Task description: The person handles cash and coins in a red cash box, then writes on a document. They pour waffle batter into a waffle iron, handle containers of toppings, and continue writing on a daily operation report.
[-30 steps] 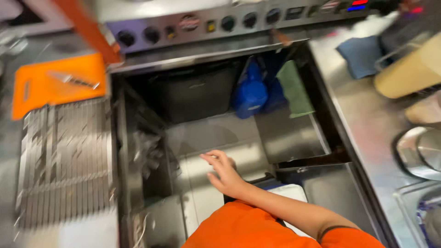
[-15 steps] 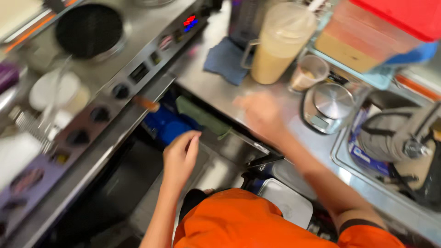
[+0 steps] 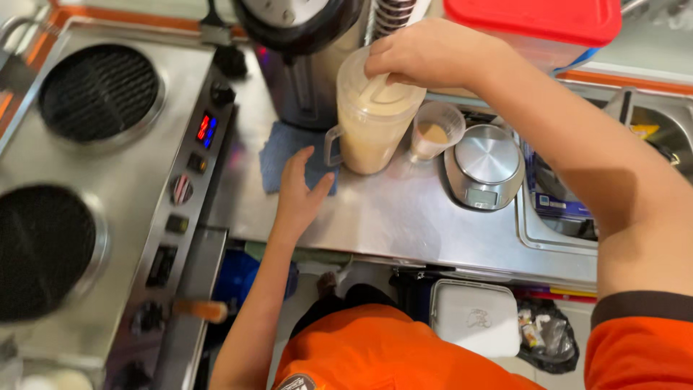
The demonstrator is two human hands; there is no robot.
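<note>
From the head camera, the right hand (image 3: 426, 54) was curled over the open top of a tall clear pitcher (image 3: 374, 119) full of a beige liquid, its fingers closed around a pale stick-like tool that dipped into the pitcher; what the tool was could not be told. The pitcher stood upright on a steel counter (image 3: 404, 217), its handle turned toward the left hand (image 3: 299, 189). That hand lay open, fingers spread, holding nothing, its fingertips on a blue cloth (image 3: 278, 162) just beside the pitcher's base. A small clear cup (image 3: 437, 130) with a little brown liquid stood just right of the pitcher, and a round steel scale (image 3: 485, 166) sat beside the cup. Behind the pitcher rose a dark steel machine (image 3: 303, 65). A red-lidded box (image 3: 538, 22) stood at the back right. To the left lay a cooker (image 3: 94, 180) with two round burners.
</note>
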